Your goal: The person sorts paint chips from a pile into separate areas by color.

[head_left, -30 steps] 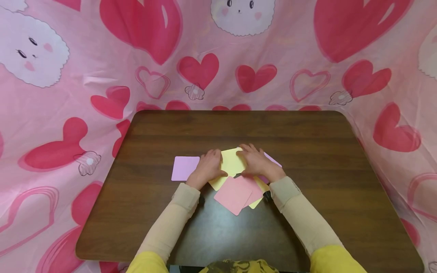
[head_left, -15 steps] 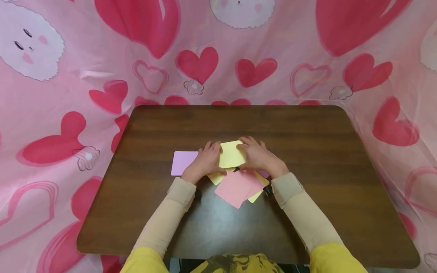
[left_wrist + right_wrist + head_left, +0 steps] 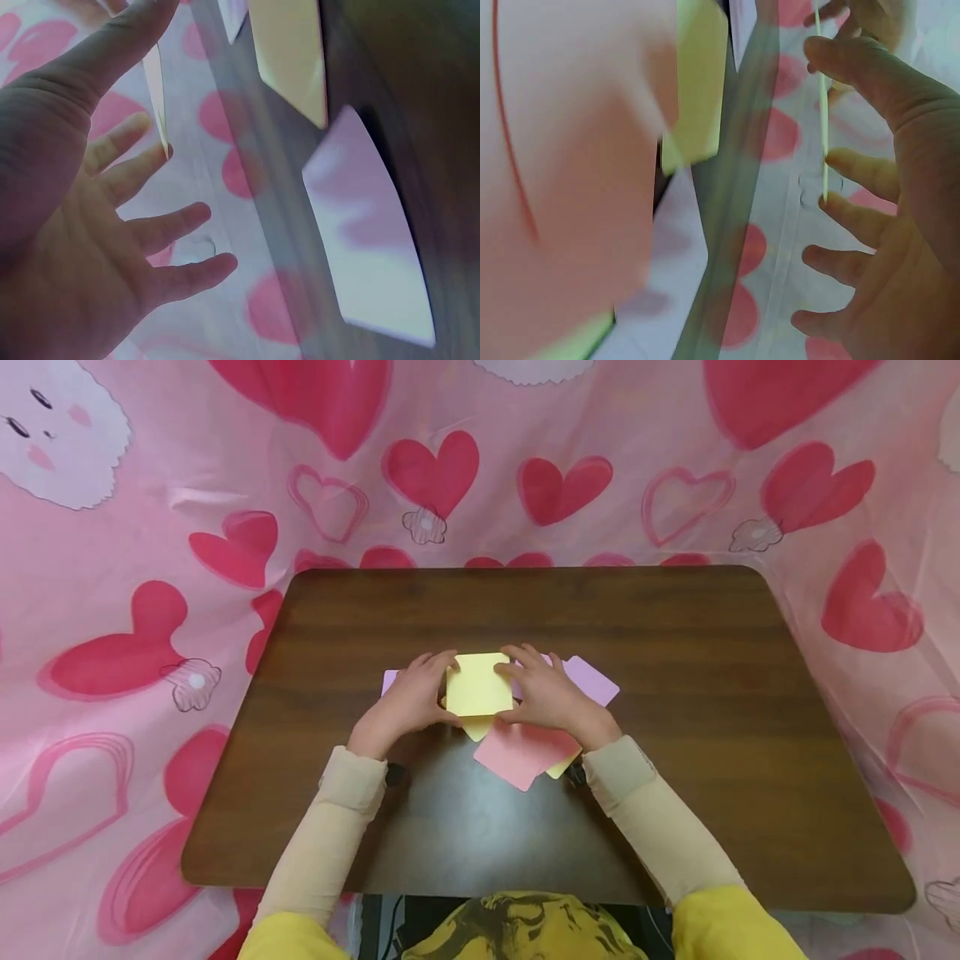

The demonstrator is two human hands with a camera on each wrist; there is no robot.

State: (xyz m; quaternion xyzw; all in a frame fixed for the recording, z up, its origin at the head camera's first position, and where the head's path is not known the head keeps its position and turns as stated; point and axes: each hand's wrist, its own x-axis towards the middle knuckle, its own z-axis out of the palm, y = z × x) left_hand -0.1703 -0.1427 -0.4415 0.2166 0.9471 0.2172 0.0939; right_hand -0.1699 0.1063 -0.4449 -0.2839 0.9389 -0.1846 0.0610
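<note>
Between my two hands a yellow square card (image 3: 479,683) is held up off the table. My left hand (image 3: 405,697) pinches its left side with thumb and fingertips, the other fingers spread. On the opposite side, my right hand (image 3: 553,695) pinches it the same way. Both wrist views show the raised card (image 3: 154,97) almost edge-on, apart from the cards lying below. Pink cards (image 3: 523,753) overlap beneath the right hand, with a yellow corner (image 3: 562,766) showing under them. Another yellow card (image 3: 477,727) is mostly hidden by the raised one.
A purple card (image 3: 388,680) lies at the left, largely covered by the left hand. More purple cards (image 3: 591,680) lie behind the right hand. They are on a brown wooden table (image 3: 712,735) with rounded corners, enclosed by a pink heart-print cloth (image 3: 487,410).
Both hands have raised the yellow card from the spread cards and carried it to the left. More purple shows by the right hand. The head view has tilted down.
</note>
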